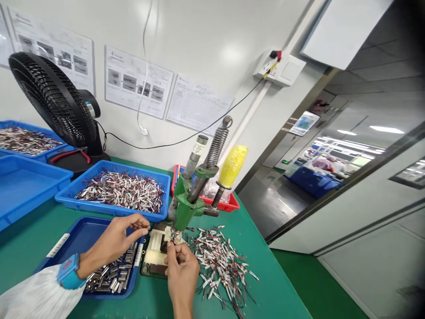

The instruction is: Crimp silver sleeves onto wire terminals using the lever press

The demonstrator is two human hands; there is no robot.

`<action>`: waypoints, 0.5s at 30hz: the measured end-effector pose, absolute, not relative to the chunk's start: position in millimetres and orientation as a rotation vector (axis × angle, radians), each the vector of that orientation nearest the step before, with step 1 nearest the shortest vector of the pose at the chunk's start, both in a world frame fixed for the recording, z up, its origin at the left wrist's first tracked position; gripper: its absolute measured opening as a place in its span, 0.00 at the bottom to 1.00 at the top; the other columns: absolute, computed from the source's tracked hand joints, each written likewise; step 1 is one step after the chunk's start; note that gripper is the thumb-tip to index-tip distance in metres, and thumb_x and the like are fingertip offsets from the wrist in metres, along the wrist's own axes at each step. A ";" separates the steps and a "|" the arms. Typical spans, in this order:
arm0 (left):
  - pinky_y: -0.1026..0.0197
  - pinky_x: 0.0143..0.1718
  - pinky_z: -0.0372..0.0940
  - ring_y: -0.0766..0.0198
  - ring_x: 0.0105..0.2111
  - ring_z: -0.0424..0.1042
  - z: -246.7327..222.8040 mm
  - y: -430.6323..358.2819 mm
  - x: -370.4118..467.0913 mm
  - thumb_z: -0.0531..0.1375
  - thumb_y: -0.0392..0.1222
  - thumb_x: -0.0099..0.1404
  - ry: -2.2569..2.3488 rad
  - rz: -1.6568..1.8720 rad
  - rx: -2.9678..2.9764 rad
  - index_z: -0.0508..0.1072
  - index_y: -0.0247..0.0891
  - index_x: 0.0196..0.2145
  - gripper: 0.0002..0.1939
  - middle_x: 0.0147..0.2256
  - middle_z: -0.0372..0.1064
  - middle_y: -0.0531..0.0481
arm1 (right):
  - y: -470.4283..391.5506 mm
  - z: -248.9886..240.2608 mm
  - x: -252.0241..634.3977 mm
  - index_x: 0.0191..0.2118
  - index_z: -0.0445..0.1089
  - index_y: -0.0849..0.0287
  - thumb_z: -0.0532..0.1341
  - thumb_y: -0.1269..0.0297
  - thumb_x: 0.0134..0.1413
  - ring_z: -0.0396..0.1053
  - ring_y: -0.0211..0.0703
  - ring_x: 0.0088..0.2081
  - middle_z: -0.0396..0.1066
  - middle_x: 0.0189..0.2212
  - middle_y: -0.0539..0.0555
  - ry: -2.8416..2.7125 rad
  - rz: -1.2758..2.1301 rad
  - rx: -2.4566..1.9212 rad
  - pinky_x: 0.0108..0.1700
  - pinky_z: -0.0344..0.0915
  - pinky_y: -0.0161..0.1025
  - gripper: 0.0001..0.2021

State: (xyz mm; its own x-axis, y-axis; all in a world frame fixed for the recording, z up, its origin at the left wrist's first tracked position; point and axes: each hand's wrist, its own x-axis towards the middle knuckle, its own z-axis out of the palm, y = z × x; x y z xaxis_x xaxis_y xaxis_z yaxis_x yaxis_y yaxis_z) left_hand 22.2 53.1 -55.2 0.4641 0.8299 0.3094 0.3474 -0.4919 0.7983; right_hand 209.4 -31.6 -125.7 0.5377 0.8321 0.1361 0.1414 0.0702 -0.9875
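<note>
My left hand (124,235), with a blue watch on its wrist, is above the dark blue tray (84,228) of metal tubes (114,277). Its thumb and fingertips pinch a tiny metallic piece. A green hand press (186,210) with a yellow-wrapped handle (233,166) stands in the middle. My right hand (182,270) is at the foot of the press, fingers pinched just under its ram; what they hold is too small to make out. A pile of wired white and silver parts (221,266) lies right of this hand on the green table (265,283).
Behind are a blue bin of wired parts (122,190), a red bin (229,204) and a black fan (56,99). An empty blue bin (29,181) and another filled one (29,141) sit left. A cable runs along the wall to a socket (280,68).
</note>
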 end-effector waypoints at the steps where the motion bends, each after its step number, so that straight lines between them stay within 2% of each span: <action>1: 0.61 0.40 0.71 0.58 0.37 0.78 -54.5 50.3 27.5 0.61 0.52 0.69 0.959 0.971 1.987 0.78 0.40 0.39 0.13 0.36 0.80 0.49 | -30.6 -128.5 209.1 0.22 0.65 0.58 0.61 0.39 0.58 0.58 0.35 0.16 0.63 0.16 0.48 -0.913 0.598 -1.424 0.19 0.54 0.30 0.27; 6: 0.56 0.44 0.75 0.54 0.40 0.80 -56.7 41.8 54.6 0.65 0.53 0.65 0.887 1.087 1.725 0.82 0.38 0.40 0.16 0.38 0.82 0.45 | -29.2 -136.8 207.3 0.23 0.66 0.58 0.61 0.43 0.62 0.58 0.35 0.18 0.63 0.16 0.47 -0.950 0.467 -1.439 0.21 0.53 0.31 0.25; 10: 0.53 0.49 0.74 0.52 0.44 0.79 -57.5 41.2 72.3 0.65 0.52 0.65 0.864 1.103 1.728 0.83 0.38 0.41 0.16 0.42 0.81 0.42 | -30.3 -135.0 205.5 0.24 0.66 0.58 0.59 0.45 0.64 0.60 0.35 0.20 0.64 0.17 0.47 -0.972 0.454 -1.491 0.24 0.53 0.31 0.24; 15: 0.54 0.46 0.72 0.55 0.41 0.77 -51.1 42.8 87.5 0.61 0.50 0.66 0.821 0.963 1.820 0.79 0.34 0.46 0.18 0.43 0.79 0.42 | -32.2 -126.7 205.9 0.25 0.66 0.58 0.58 0.47 0.65 0.62 0.36 0.22 0.66 0.19 0.48 -0.996 0.459 -1.500 0.26 0.54 0.32 0.22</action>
State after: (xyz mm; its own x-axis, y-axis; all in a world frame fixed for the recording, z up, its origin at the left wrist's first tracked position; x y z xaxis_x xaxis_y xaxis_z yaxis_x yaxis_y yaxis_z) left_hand 87.5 42.8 -51.1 0.4781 0.8339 0.2756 0.1402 -0.3823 0.9133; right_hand 205.9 -32.2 -126.7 0.5531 0.7921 0.2582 0.3184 0.0855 -0.9441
